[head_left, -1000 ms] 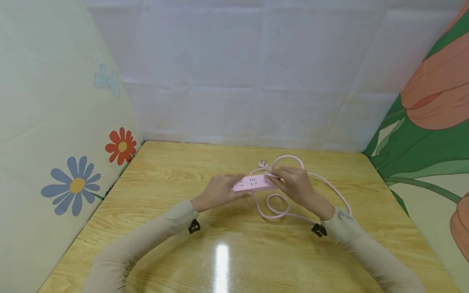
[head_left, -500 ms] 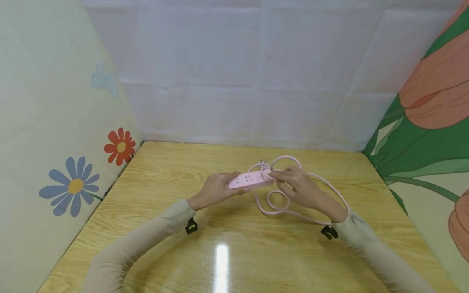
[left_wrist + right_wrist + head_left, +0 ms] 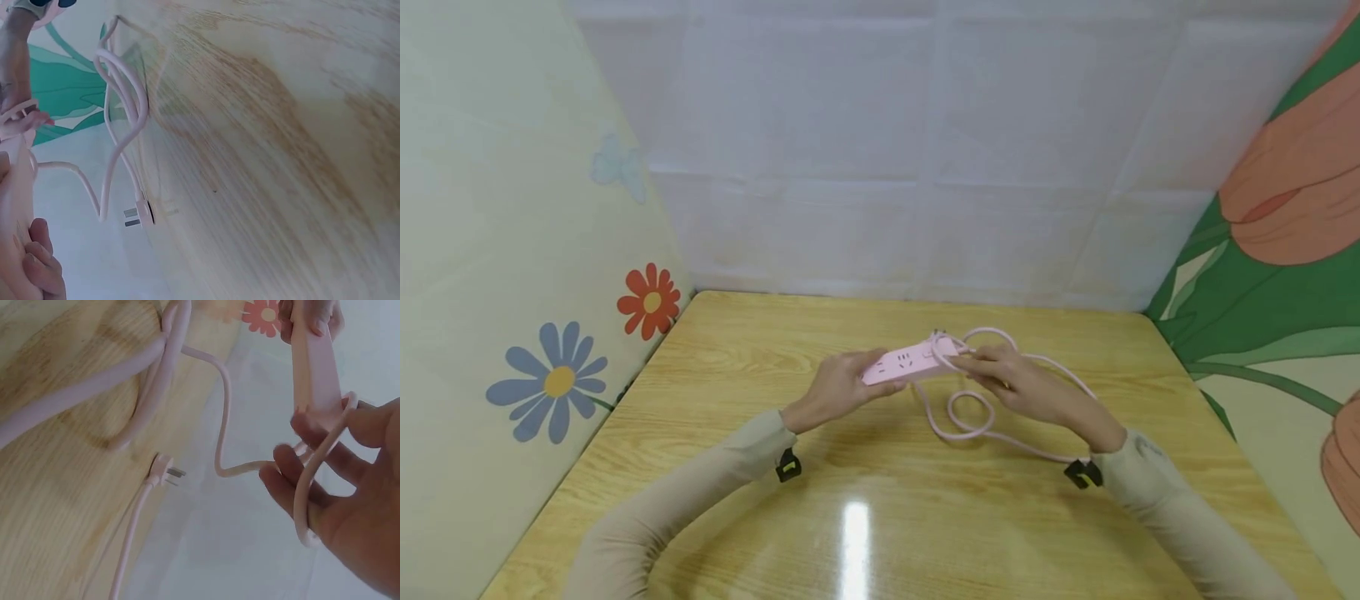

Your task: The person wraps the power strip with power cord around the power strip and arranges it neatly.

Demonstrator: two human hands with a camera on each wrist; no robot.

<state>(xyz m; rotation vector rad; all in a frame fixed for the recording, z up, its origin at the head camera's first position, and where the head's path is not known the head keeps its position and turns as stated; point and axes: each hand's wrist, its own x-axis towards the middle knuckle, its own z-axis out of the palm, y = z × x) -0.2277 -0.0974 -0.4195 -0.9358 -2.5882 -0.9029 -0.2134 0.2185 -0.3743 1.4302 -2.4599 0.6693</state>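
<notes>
Long pink plastic power strip point(image 3: 904, 362) is held above the wood-grain table point(image 3: 970, 533). Left hand point(image 3: 837, 387) grips the strip's left end; right hand point(image 3: 1021, 385) holds a loop of round pink cable point(image 3: 302, 494) at its right end. Pink pronged plug point(image 3: 164, 467) lies beyond the strip.

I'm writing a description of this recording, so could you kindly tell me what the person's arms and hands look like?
Both arms wear long beige sleeves. The left hand and right hand are bare, without gloves. A small black fitting with a yellow-green mark sits at each wrist. The right cuff carries a faint greyish marking, too blurred to read.
</notes>
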